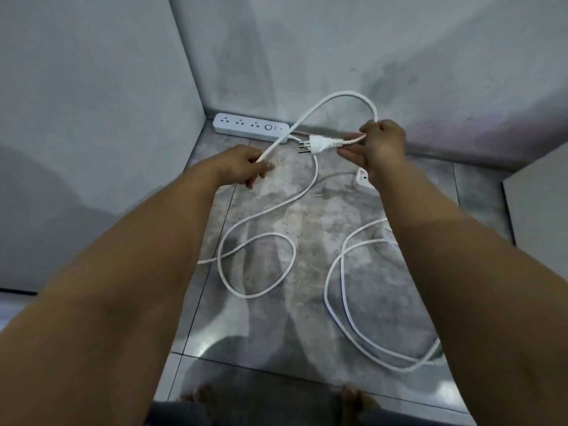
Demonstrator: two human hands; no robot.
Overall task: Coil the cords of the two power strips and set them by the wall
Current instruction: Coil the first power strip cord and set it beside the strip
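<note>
A white power strip (pixel 250 127) lies against the back wall in the left corner. Its white cord (pixel 335 99) arches up in a loop between my hands. My right hand (pixel 379 147) grips the cord just behind the white plug (pixel 318 145), whose prongs point left. My left hand (pixel 246 169) pinches the same cord lower down. The rest of that cord (pixel 261 265) trails in loose loops on the floor. A second power strip (pixel 364 181) is mostly hidden behind my right forearm. Its cord (pixel 347 315) loops on the floor at the right.
The floor is grey marbled tile (pixel 307 210), closed in by grey walls on the left (pixel 92 118) and at the back. A light panel (pixel 541 210) stands at the right edge. Bare toes (pixel 350 395) show at the bottom.
</note>
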